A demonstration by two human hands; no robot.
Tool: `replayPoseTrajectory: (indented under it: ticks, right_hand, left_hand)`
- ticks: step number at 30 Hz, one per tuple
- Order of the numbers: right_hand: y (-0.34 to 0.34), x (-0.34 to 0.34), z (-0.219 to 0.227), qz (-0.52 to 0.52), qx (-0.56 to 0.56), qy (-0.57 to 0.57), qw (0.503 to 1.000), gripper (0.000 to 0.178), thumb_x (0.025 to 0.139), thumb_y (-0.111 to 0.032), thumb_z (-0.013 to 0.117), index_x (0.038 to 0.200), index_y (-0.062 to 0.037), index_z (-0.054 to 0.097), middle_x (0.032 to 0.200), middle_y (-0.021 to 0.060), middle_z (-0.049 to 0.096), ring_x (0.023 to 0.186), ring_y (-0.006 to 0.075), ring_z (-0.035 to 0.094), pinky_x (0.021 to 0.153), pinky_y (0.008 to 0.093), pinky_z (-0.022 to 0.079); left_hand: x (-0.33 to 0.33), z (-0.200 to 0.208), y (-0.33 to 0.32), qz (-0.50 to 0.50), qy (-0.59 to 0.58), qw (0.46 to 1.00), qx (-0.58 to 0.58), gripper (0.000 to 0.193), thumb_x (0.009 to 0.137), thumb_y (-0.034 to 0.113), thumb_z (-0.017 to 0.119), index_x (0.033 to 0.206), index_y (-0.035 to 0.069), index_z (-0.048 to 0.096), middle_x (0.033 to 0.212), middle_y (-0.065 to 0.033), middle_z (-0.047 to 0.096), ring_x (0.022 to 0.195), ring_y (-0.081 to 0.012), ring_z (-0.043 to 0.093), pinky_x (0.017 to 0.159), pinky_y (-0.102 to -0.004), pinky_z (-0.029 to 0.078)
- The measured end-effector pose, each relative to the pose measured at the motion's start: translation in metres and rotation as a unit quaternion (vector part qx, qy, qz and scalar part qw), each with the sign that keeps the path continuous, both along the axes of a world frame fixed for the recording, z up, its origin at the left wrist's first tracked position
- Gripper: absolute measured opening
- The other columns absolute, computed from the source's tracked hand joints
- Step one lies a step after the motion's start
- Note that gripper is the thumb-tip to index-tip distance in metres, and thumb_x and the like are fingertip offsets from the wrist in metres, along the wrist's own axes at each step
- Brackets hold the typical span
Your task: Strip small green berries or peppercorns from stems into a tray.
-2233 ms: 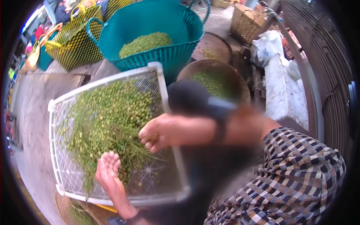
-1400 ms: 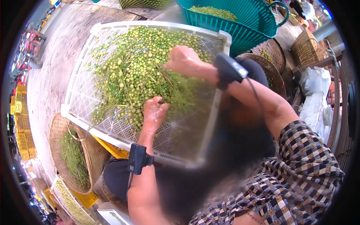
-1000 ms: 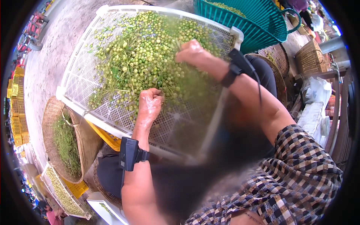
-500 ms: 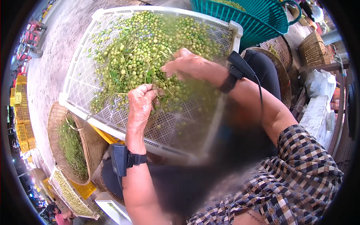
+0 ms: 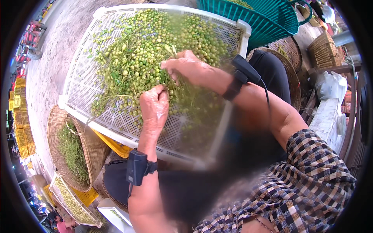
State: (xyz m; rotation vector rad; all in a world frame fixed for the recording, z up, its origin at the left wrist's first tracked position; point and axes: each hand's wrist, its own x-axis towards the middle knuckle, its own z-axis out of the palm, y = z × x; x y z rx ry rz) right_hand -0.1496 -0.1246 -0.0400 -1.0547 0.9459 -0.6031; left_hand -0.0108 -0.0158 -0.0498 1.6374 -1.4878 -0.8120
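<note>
A white perforated plastic tray (image 5: 79, 83) holds a heap of small round green and yellowish fruits (image 5: 134, 62), many still on thin stems. Over the heap, my right hand (image 5: 188, 69) is closed round a bunch of thin green stems (image 5: 171, 50), whose ends poke out above the fingers. My left hand (image 5: 154, 106) sits just below and to the left of it, thumb and fingers pinched together against the fruit stems. What lies inside that pinch is hidden. Each wrist wears a dark strapped device. A blurry smear covers part of the tray's near right side.
At left, a woven basket (image 5: 99, 145) holds stripped green stems (image 5: 74, 155). A teal plastic basket (image 5: 268, 23) stands beyond the tray's far right corner, with wicker baskets (image 5: 324, 49) farther right. Yellow crates (image 5: 21, 128) are stacked at far left. My dark-trousered legs flank the tray.
My left hand has shifted right, closer to my right hand. The right hand has moved slightly left, and the stem ends now stand up above its fingers.
</note>
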Motion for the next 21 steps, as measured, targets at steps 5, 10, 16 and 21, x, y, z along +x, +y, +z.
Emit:
replayPoseTrajectory:
  ticks: [5,10,16,21]
  right_hand:
    - [-0.004,-0.011,0.009,0.020,-0.049,0.029,0.998,0.026,0.080,-0.025,0.067,0.073,-0.0016,0.059,0.061,0.0085,0.059,0.050,0.0145,0.055,0.046,0.0275,0.043]
    - [-0.008,-0.009,0.006,0.037,-0.033,-0.126,0.991,0.025,0.084,-0.023,0.063,0.076,0.0009,0.062,0.067,0.0093,0.061,0.055,0.0155,0.057,0.049,0.0288,0.044]
    - [0.011,0.002,0.019,-0.027,0.060,-0.156,0.986,0.019,0.079,-0.015,0.063,0.072,0.0025,0.063,0.067,0.0107,0.061,0.054,0.0178,0.057,0.050,0.0308,0.047]
    - [0.001,-0.001,0.008,-0.016,0.022,-0.216,0.976,0.017,0.085,-0.016,0.062,0.076,-0.0017,0.062,0.068,0.0077,0.060,0.061,0.0169,0.059,0.055,0.0299,0.047]
  left_hand:
    - [-0.007,0.018,-0.002,-0.020,0.064,0.996,0.052,0.018,0.081,0.001,0.059,0.096,-0.005,0.067,0.066,-0.0014,0.060,0.057,-0.0081,0.050,0.052,-0.0236,0.040]
    - [0.002,0.024,-0.007,0.008,0.249,0.966,0.065,0.043,0.078,0.000,0.061,0.120,-0.004,0.054,0.107,-0.0093,0.063,0.089,-0.0113,0.058,0.077,-0.0230,0.046]
    - [-0.021,0.025,-0.006,0.036,0.322,0.944,0.069,0.033,0.082,0.007,0.064,0.114,-0.001,0.060,0.101,-0.0007,0.061,0.089,-0.0096,0.052,0.081,-0.0271,0.041]
    - [-0.014,0.030,-0.007,-0.007,0.274,0.959,0.071,0.022,0.086,0.017,0.061,0.099,-0.001,0.066,0.078,0.0033,0.058,0.071,-0.0047,0.047,0.063,-0.0226,0.038]
